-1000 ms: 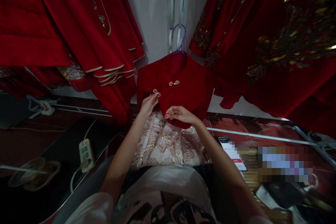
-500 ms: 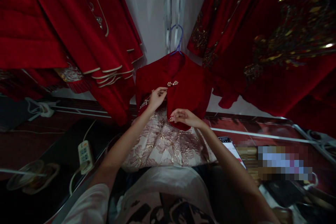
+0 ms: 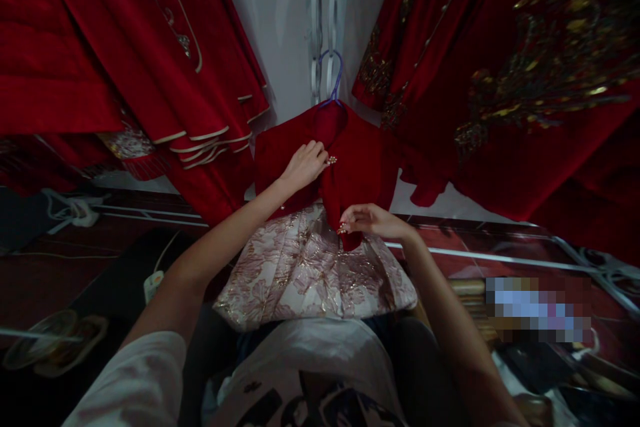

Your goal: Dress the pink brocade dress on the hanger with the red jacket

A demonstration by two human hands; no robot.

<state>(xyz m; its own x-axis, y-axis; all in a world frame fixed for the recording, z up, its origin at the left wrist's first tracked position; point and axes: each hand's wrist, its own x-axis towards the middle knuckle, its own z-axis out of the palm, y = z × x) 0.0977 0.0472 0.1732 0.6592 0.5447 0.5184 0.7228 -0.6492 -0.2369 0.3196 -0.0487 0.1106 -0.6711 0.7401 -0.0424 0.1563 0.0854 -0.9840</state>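
Note:
A small red jacket (image 3: 365, 160) hangs in front of me on a blue hanger (image 3: 331, 73), over a pink and gold brocade skirt (image 3: 310, 273). My left hand (image 3: 304, 164) is closed on the jacket's front flap beside a pearl clasp (image 3: 332, 160) near the collar. My right hand (image 3: 370, 220) pinches the lower hem of the same flap, fingers curled on the red cloth.
Large red embroidered gowns hang at the left (image 3: 125, 60) and right (image 3: 525, 80). A white wall (image 3: 290, 20) is behind. A power strip (image 3: 153, 283) with a cord and a roll of tape (image 3: 50, 343) lie at the lower left. A blurred patch (image 3: 537, 310) sits at the right.
My left hand has moved up and right along the jacket front, from a lower clasp to the one near the collar. My right hand shifted a little right on the hem. A phone at the right is out of sight.

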